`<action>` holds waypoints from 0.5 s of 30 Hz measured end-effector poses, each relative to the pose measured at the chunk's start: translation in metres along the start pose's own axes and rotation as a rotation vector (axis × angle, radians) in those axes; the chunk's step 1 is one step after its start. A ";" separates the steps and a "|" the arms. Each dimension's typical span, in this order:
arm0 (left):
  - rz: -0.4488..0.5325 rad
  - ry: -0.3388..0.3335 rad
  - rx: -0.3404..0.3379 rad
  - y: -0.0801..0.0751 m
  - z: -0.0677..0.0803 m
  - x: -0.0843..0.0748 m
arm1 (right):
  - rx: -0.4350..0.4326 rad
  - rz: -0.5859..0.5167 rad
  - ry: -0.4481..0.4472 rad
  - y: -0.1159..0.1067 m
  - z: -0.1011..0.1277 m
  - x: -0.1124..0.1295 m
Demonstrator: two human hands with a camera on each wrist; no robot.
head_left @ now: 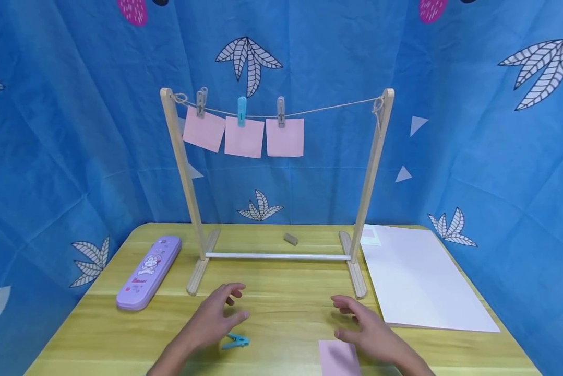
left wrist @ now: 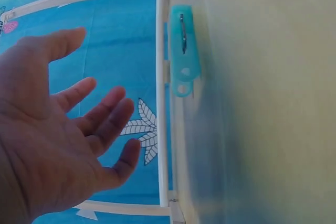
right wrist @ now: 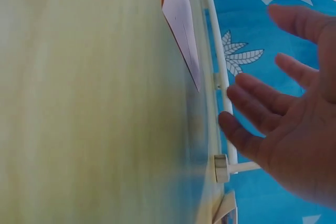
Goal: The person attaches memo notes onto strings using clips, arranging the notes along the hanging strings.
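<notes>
Both hands empty, fingers loosely spread: left hand (head_left: 215,318) above teal clothespin (head_left: 236,341), right hand (head_left: 368,329) beside pink note (head_left: 338,357).

Two bare hands, left hand (head_left: 214,319), right hand (head_left: 366,329), no sleeves, no rings

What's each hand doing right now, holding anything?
Left hand: open, empty, above the teal clothespin.
Right hand: open, empty, beside the pink note.
</notes>
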State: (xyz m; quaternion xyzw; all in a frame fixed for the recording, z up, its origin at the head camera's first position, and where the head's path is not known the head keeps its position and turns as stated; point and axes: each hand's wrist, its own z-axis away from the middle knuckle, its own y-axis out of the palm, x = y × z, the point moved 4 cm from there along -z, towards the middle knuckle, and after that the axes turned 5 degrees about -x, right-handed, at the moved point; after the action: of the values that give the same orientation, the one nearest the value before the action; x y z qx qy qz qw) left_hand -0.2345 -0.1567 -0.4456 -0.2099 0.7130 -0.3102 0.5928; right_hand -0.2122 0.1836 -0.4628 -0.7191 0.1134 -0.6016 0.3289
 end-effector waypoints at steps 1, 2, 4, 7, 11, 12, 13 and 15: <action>-0.007 0.002 0.021 0.001 0.001 0.001 | 0.014 -0.001 0.004 0.001 0.001 0.000; -0.015 0.010 0.035 0.002 0.003 0.002 | 0.029 -0.008 0.009 0.002 0.002 -0.001; -0.024 0.017 0.062 0.004 0.006 0.004 | 0.054 -0.012 0.017 0.003 0.003 -0.001; -0.047 0.027 0.090 0.006 0.012 0.007 | 0.072 0.015 0.031 0.004 0.006 -0.001; -0.065 0.026 0.108 0.007 0.017 0.009 | 0.081 0.093 0.029 0.003 0.010 -0.001; -0.067 0.027 0.111 0.007 0.017 0.010 | 0.084 0.105 0.023 0.003 0.010 -0.001; -0.067 0.023 0.122 0.007 0.018 0.010 | 0.088 0.122 0.015 0.003 0.011 -0.001; -0.067 0.009 0.141 0.007 0.019 0.011 | 0.096 0.165 -0.003 0.003 0.012 0.000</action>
State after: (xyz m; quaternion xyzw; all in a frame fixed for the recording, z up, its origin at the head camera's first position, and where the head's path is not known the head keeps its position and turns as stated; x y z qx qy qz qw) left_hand -0.2175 -0.1630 -0.4604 -0.1898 0.6847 -0.3804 0.5920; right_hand -0.2004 0.1852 -0.4655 -0.6915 0.1426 -0.5762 0.4116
